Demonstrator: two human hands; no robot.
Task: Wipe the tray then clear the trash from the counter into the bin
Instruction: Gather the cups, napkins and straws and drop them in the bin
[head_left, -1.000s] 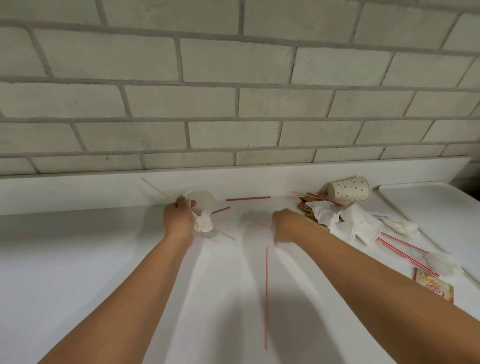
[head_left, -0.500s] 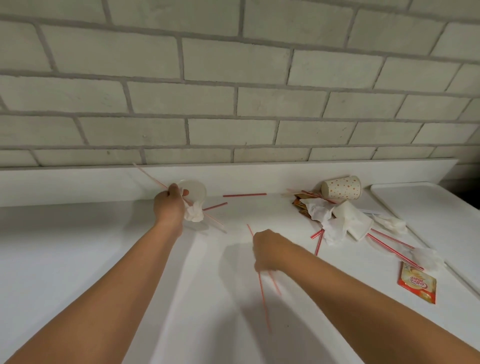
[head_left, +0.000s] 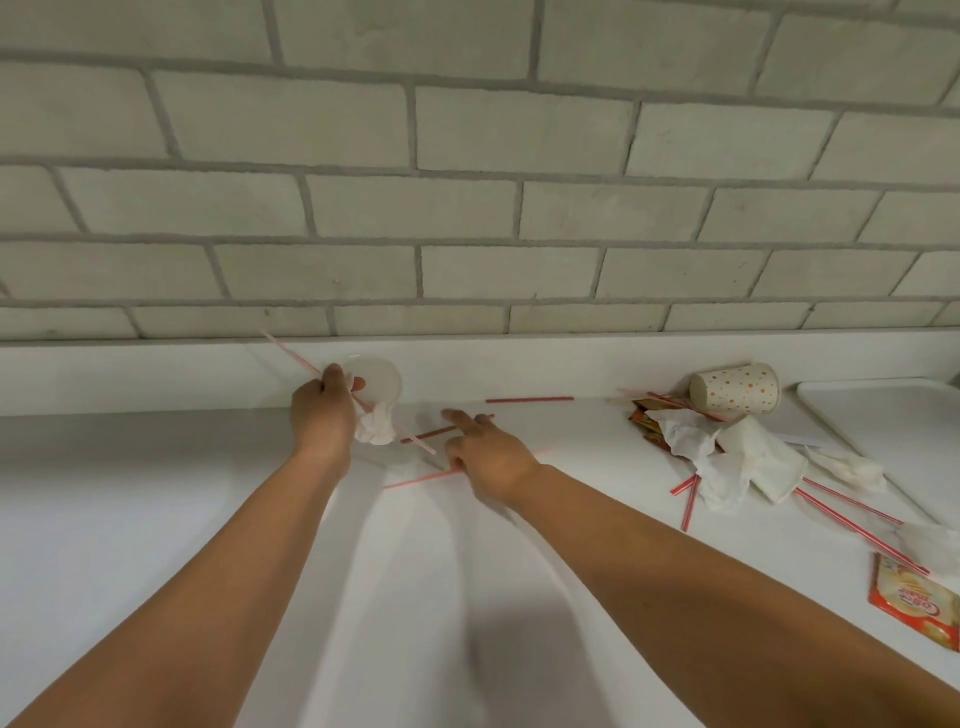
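On the white counter (head_left: 156, 493), my left hand (head_left: 322, 410) grips a white plastic cup (head_left: 379, 384), a crumpled tissue (head_left: 375, 430) and a pale striped straw (head_left: 288, 352) together, close to the back ledge. My right hand (head_left: 485, 454) lies just right of it, low over the counter. It pinches a red straw (head_left: 415, 479) under the thumb, and its index finger stretches out to another red straw (head_left: 428, 434). A third loose straw (head_left: 530, 399) lies by the ledge. The white tray (head_left: 893, 426) sits at the far right.
A trash pile lies right of my hands: a tipped dotted paper cup (head_left: 735, 387), crumpled napkins (head_left: 737, 462), orange wrappers (head_left: 644, 421) and several red straws (head_left: 852, 525). A red sachet (head_left: 914, 608) lies near the right edge. A brick wall rises behind the ledge.
My right hand picked up the straw that lay in front of me and moved forward and left toward the straws beside my left hand. The left hand kept its grip.
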